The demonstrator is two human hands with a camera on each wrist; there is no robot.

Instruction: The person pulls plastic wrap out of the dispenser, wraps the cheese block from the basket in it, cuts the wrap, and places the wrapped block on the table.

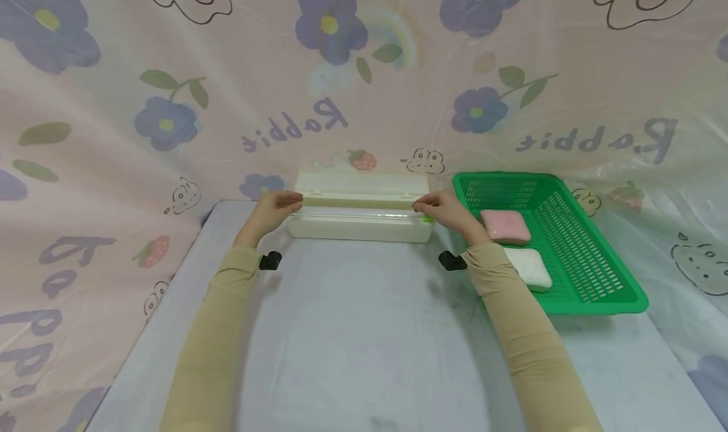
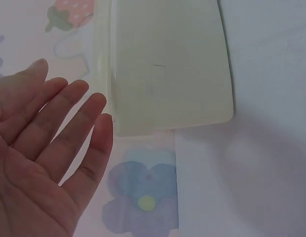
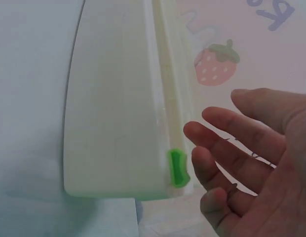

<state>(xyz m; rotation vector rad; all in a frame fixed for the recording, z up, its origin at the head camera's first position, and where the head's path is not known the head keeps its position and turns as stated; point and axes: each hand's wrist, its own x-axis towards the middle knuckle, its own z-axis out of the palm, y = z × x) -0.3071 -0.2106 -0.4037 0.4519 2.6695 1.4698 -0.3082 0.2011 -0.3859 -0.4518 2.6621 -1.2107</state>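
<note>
A cream-white cling film dispenser (image 1: 361, 230) with a long slide-cutter rail stands at the back of the table, its lid (image 1: 364, 183) raised against the curtain. A green slide cutter (image 3: 178, 168) sits at the right end of the rail. My left hand (image 1: 268, 214) is at the dispenser's left end, its fingers nearly straight with nothing between them in the left wrist view. At the other end is my right hand (image 1: 450, 213), fingers loosely bent and holding nothing. Whether the fingertips touch the dispenser cannot be told.
To the right stands a green plastic basket (image 1: 591, 255) holding a pink sponge-like block (image 1: 505, 225) and a white one (image 1: 529, 268). A patterned curtain (image 1: 387, 91) hangs behind the white table (image 1: 364, 343). Black wrist-camera mounts (image 1: 270, 260) show under both wrists.
</note>
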